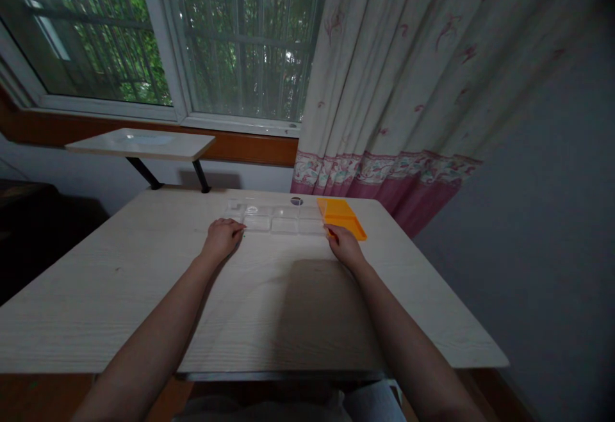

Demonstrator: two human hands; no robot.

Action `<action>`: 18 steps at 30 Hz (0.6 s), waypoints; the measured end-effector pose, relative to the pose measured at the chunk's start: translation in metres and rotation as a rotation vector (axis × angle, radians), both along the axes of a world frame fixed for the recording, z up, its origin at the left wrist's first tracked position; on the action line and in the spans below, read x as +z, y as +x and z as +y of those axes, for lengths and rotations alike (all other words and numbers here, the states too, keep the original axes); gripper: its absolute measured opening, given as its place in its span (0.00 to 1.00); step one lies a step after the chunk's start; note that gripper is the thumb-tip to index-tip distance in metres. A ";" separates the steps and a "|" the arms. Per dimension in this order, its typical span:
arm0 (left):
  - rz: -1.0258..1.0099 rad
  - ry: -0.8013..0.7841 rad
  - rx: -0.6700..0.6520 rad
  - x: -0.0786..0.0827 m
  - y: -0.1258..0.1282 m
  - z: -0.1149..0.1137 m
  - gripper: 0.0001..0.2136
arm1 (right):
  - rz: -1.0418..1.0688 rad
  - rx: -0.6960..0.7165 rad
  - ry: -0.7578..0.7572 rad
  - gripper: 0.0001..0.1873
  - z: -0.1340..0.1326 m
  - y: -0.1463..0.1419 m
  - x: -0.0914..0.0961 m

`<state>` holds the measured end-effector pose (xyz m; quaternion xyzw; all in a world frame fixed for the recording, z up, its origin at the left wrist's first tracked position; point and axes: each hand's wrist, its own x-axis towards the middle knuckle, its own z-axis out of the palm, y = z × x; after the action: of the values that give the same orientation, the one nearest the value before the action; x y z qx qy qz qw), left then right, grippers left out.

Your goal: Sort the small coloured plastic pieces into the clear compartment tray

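Note:
A row of clear plastic boxes [284, 225] lies near the far edge of the table, open side by side. An orange plastic box [342, 209], its lid folded back, sits against their right end. My left hand [223, 239] is closed at the left end of the row, thumb and fingers pinching the clear plastic box there. At the other end, my right hand [346, 246] pinches the near left corner of the orange box, close to the last clear one. The fingers partly hide both gripped corners.
A pale wooden table [144, 281] extends around the boxes. A small raised shelf [144, 145] on black legs stands at its far left. Behind are a window [250, 38] and a patterned curtain [398, 89]. A round dark hole [296, 201] lies just beyond the boxes.

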<state>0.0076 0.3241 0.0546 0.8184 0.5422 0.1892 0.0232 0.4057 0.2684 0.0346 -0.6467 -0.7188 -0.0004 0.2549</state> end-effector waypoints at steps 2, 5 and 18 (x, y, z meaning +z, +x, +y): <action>-0.009 0.018 0.004 0.002 -0.002 0.000 0.16 | -0.004 -0.003 0.008 0.22 0.000 0.000 0.000; -0.079 0.109 0.055 0.013 -0.016 0.002 0.20 | -0.011 -0.003 0.021 0.23 -0.001 0.000 -0.001; -0.166 -0.071 0.115 -0.009 -0.076 -0.024 0.27 | -0.015 -0.010 0.018 0.24 -0.002 -0.002 0.001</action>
<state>-0.0688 0.2997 0.0455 0.7662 0.5906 0.2379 0.0860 0.4035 0.2664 0.0352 -0.6480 -0.7175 -0.0128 0.2553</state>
